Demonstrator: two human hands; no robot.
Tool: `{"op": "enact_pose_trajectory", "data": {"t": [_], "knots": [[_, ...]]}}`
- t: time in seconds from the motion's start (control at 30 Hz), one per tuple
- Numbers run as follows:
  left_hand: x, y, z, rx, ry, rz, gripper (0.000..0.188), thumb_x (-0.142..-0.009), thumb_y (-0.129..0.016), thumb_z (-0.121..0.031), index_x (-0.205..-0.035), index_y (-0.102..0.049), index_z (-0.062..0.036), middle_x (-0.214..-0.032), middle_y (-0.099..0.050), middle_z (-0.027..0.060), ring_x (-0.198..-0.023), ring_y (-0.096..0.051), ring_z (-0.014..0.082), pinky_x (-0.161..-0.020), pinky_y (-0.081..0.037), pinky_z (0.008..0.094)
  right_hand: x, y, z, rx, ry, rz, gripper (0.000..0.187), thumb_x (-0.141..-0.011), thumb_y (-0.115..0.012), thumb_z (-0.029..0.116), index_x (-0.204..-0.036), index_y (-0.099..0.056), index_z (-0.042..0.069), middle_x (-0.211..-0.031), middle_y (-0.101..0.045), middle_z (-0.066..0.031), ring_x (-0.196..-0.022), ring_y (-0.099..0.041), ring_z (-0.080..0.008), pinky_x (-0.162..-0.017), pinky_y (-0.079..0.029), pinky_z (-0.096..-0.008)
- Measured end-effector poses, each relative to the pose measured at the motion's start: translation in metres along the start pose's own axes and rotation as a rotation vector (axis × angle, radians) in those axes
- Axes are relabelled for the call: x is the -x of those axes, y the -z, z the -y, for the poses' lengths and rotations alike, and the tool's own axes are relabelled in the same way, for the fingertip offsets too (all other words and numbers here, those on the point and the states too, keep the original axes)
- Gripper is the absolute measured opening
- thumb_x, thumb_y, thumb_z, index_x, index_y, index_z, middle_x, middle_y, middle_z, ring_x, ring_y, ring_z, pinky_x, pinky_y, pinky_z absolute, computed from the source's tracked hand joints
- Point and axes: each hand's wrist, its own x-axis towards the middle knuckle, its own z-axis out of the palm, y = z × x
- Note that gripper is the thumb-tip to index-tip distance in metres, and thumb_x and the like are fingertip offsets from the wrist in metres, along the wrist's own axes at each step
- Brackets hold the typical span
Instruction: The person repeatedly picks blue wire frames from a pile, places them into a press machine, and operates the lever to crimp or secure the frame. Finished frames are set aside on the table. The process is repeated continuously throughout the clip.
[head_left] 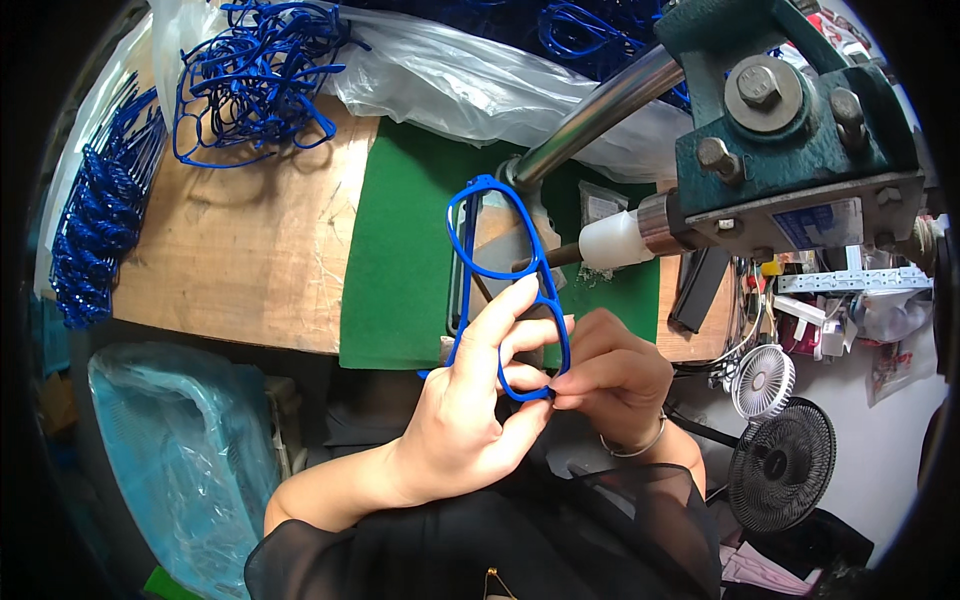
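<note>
A blue eyeglass frame (546, 296) is held upright over the green mat (395, 250), its two rims one above the other. Around its lower rim and bridge are the fingers of my left hand (462, 418), closed on the frame. My right hand (620, 380), with a thin bracelet at the wrist, pinches the frame's lower end corner between thumb and fingertips. Whether a small part sits in that pinch cannot be made out. Just behind the upper rim, a thin rod projects from a white collar (612, 240) on the dark green machine head (790, 130).
A slanting metal post (600, 115) rises behind the frame. A tangled heap of blue frames (255, 85) lies on the wooden table (235, 240), with a neat row of them (105, 215) farther left. Two fans (785, 465) stand at the right; a blue plastic-lined bin (180, 470) is lower left.
</note>
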Motion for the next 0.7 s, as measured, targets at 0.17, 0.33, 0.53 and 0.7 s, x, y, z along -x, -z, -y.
{"op": "enact_pose_trajectory", "data": {"t": [0.17,0.33,0.53,0.7], "knots": [[0.0,0.002,0.0,0.095,0.031,0.02,0.085,-0.071,-0.055,0.017,-0.139,-0.008,-0.0028,-0.124,-0.046,0.0213,-0.091,-0.06,0.0155,-0.079,-0.048,0.0241,0.006,-0.004,-0.001,-0.141,-0.103,-0.038,0.019,-0.066,-0.076,0.003,-0.082,-0.066,0.005,-0.074,-0.059,-0.0049,-0.066,-0.052,-0.0155,-0.06,-0.04,-0.0273],[-0.008,-0.002,-0.003,0.209,0.055,-0.015,0.086,-0.072,-0.059,0.016,-0.139,-0.009,-0.0052,-0.123,-0.047,0.0204,-0.088,-0.06,0.014,-0.08,-0.048,0.0237,0.003,-0.002,-0.006,-0.257,0.004,-0.119,0.017,-0.073,-0.071,0.005,-0.087,-0.063,0.001,-0.076,-0.061,-0.0054,-0.067,-0.053,-0.0157,-0.063,-0.04,-0.0284],[-0.058,-0.008,-0.013,0.029,-0.129,-0.133,0.081,-0.073,-0.063,0.01,-0.136,-0.013,-0.0004,-0.115,-0.048,0.0168,-0.108,-0.051,0.0253,-0.079,-0.051,0.0315,-0.002,0.019,-0.001,-0.166,-0.068,-0.408,0.027,-0.087,-0.059,0.022,-0.091,-0.058,-0.004,-0.074,-0.057,-0.0071,-0.067,-0.054,-0.0121,-0.06,-0.043,-0.0223],[-0.07,-0.013,-0.005,-0.048,-0.118,-0.087,0.077,-0.076,-0.061,0.007,-0.135,-0.012,-0.0003,-0.122,-0.042,0.0196,-0.109,-0.051,0.0263,-0.081,-0.05,0.0305,-0.018,0.057,0.015,-0.02,0.183,-0.609,0.017,-0.088,-0.054,0.015,-0.084,-0.054,-0.001,-0.078,-0.058,-0.0119,-0.06,-0.051,-0.0124,-0.054,-0.042,-0.0235]]}}
